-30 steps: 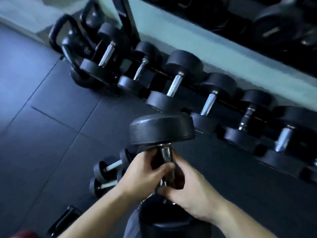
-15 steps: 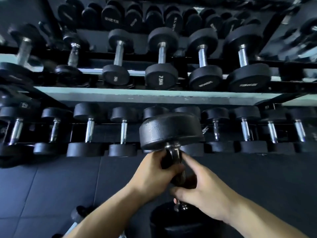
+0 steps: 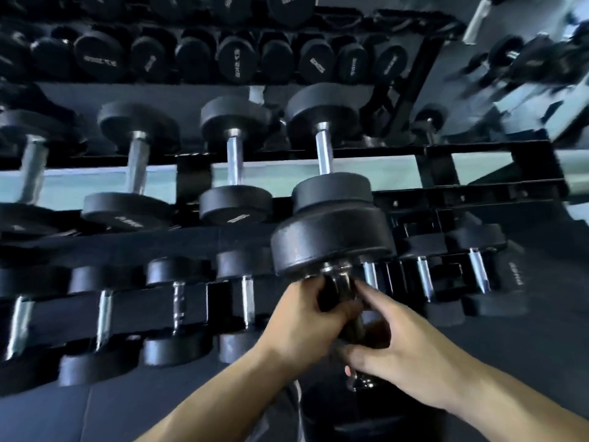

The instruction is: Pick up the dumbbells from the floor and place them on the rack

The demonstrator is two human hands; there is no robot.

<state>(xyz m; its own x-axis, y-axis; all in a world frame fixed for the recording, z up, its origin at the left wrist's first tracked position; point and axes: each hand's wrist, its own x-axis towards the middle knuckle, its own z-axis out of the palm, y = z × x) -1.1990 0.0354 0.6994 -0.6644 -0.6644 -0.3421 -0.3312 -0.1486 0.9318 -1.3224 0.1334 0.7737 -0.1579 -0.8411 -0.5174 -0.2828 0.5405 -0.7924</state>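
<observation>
I hold a large black dumbbell (image 3: 331,240) in front of me, its far head up and its near head low by my body. Both hands grip its chrome handle: my left hand (image 3: 306,320) is wrapped around the upper part just under the far head, and my right hand (image 3: 392,349) holds the lower part. The dumbbell hangs in the air in front of the black tiered rack (image 3: 439,199), level with its middle shelf and right of the last dumbbell (image 3: 325,154) resting there.
The rack's lower tier (image 3: 191,307), middle tier and top row (image 3: 236,59) carry several black dumbbells. A bare stretch of the middle shelf (image 3: 478,193) lies to the right. Dark rubber floor (image 3: 95,409) runs below.
The view has swung up from the floor and moved closer to the rack. The dumbbell in both hands has risen from the lower tier's level to the middle shelf's level.
</observation>
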